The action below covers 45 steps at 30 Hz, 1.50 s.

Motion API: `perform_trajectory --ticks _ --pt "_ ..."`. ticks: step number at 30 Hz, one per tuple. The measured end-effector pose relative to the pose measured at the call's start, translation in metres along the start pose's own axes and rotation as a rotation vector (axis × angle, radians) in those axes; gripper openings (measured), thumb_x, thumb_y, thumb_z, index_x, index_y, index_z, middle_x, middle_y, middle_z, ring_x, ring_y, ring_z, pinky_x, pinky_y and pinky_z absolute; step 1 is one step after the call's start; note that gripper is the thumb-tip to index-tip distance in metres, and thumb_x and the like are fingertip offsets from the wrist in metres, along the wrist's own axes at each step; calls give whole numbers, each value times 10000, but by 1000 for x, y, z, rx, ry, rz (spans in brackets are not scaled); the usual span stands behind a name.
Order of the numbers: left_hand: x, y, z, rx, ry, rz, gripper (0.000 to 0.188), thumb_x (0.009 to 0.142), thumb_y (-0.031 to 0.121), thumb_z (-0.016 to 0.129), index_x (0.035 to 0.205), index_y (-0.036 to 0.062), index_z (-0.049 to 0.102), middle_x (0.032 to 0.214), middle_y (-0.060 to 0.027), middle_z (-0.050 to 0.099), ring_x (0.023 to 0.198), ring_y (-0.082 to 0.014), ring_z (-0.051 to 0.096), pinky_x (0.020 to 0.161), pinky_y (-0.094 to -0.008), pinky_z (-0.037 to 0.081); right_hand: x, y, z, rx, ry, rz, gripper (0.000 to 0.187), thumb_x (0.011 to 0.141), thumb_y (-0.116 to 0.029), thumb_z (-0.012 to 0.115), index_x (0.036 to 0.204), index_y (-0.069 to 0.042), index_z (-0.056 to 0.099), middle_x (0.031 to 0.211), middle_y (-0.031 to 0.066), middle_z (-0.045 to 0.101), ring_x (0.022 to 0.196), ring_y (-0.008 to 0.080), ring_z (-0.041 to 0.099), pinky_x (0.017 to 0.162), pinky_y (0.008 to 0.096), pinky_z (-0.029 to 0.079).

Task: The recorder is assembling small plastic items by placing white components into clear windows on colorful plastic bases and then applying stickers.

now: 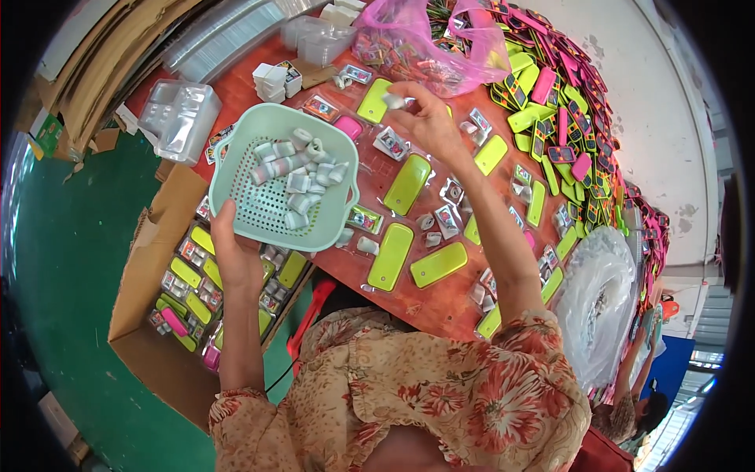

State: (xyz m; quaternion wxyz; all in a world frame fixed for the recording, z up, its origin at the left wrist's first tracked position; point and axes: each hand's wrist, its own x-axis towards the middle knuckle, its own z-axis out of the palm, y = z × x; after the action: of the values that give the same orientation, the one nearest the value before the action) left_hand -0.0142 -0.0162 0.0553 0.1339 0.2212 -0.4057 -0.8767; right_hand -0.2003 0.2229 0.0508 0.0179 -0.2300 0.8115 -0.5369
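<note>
My left hand (236,253) grips the near-left rim of a pale green perforated plastic basket (230,182), holding it tilted over the table edge. Inside lie several small white-and-grey rolls (299,182), some stuck end to end. Over the far part of the table, my right hand (431,124) pinches a small white piece (393,101), apparently one of these rolls. Just below that hand, transparent blister trays hold lime-green cases (407,184), printed cards (392,143) and white rolls. A pink case (348,127) sits in a tray beside the basket.
An open cardboard box (161,236) of filled trays stands at left below the red table (429,303). A pink plastic bag (429,47) and a large heap of colourful cases (562,118) lie at the back. At right is a transparent bag (598,291); another person (629,405) works beyond.
</note>
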Motion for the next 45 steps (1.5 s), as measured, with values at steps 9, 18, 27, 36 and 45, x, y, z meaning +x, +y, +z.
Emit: perform_trajectory --ticks 9,18,27,36,45 --pt "-1 -2 7 21 17 9 419 832 252 473 1191 47 404 1133 -58 504 995 -155 514 841 -309 407 -11 52 -20 -513 -24 -154 363 731 7 572 1078 -90 532 886 129 525 833 273 539 718 339 436" --pt "2 0 7 79 -7 51 464 840 320 455 1215 51 403 1168 -57 497 1042 -173 493 863 -322 395 -22 35 -27 -776 38 -78 327 693 -53 536 1019 -63 556 943 168 575 822 359 558 710 423 455" --pt "-3 -17 32 141 -62 96 387 842 222 467 1176 37 407 1085 -43 522 947 -135 527 786 -286 430 -48 -57 59 -639 -294 -495 266 703 -122 578 967 -85 569 914 105 561 852 275 562 682 363 475" --pt "3 -9 12 177 -62 98 355 820 153 464 1149 30 419 1076 -73 505 958 -164 508 827 -308 406 -36 -61 75 -504 -473 -385 235 714 -107 549 945 -79 518 877 107 520 813 303 554 679 398 457" --pt "-4 -10 24 159 -68 71 382 835 249 478 1137 16 460 1092 -62 538 991 -152 518 853 -309 393 -59 -70 73 -374 -837 -268 209 710 -124 544 899 -42 515 871 142 485 862 304 512 737 403 415"
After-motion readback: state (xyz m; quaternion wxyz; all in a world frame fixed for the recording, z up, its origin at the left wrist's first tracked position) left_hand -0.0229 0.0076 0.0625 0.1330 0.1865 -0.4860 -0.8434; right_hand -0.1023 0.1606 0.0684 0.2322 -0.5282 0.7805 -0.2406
